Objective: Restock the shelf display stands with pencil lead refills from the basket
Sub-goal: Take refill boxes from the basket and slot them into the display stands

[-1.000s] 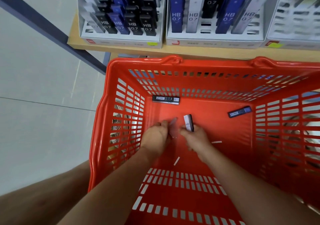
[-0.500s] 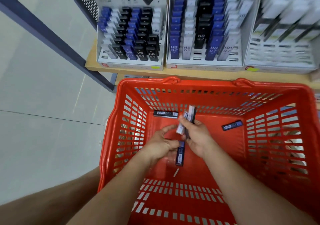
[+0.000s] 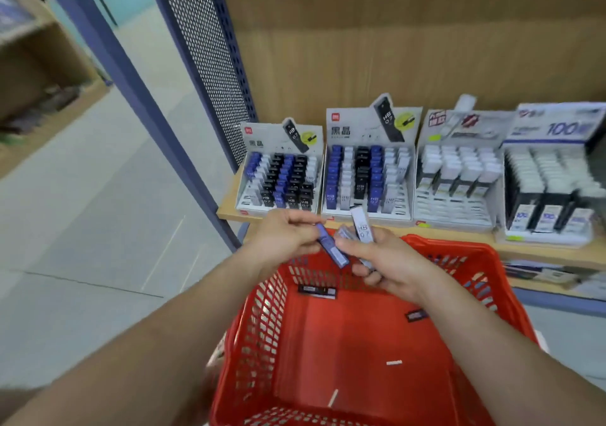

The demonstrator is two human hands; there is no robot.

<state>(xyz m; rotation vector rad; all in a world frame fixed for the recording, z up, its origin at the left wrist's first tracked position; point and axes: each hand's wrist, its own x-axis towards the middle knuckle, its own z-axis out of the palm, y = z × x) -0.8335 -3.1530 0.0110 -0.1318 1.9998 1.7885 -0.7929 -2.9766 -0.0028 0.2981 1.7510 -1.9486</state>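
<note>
My left hand point(image 3: 285, 238) pinches a blue lead refill case point(image 3: 331, 250) above the far rim of the red basket point(image 3: 259, 333). Close beside it, my right hand point(image 3: 387, 261) grips a grey-white refill case point(image 3: 362, 225) marked HB 0.7, upright, with at least one more case behind it. On the basket floor lie a black refill point(image 3: 317, 291) near the far wall and another dark one point(image 3: 417, 314) to the right. Just beyond my hands, two display stands point(image 3: 278, 176) point(image 3: 367, 176) hold rows of blue, black and white refills on the wooden shelf.
Two more display stands point(image 3: 459, 179) point(image 3: 554, 189) stand further right on the shelf point(image 3: 541, 251). A blue metal upright with a perforated panel point(image 3: 203, 74) borders the shelf on the left. Pale floor tiles point(image 3: 98, 228) stretch to the left. Small white scraps point(image 3: 393, 362) lie in the basket.
Both hands have risen out of the basket toward the shelf, carrying the refill cases. The view has tilted up, showing the whole row of stands.
</note>
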